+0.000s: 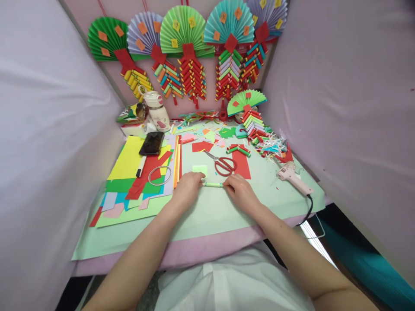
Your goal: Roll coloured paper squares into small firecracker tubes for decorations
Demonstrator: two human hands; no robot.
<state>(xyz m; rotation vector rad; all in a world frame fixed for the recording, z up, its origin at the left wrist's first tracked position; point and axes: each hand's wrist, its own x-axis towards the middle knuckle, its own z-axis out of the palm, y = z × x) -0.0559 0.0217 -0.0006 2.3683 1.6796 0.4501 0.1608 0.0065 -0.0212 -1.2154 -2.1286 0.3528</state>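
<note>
below mid-frame, the left hand (189,186) and right hand (240,191) narrowly pinch a small green paper tube (212,185), one at each end. at the top, yellow squares (192,22) on the light green fan (183,35) bear marks too small to read.

Both bare forearms (149,250) (301,250) angle forward and inward; the bare left hand (189,188) and bare right hand (241,192) face each other, slightly apart, fingers (228,181) pinched.
</note>
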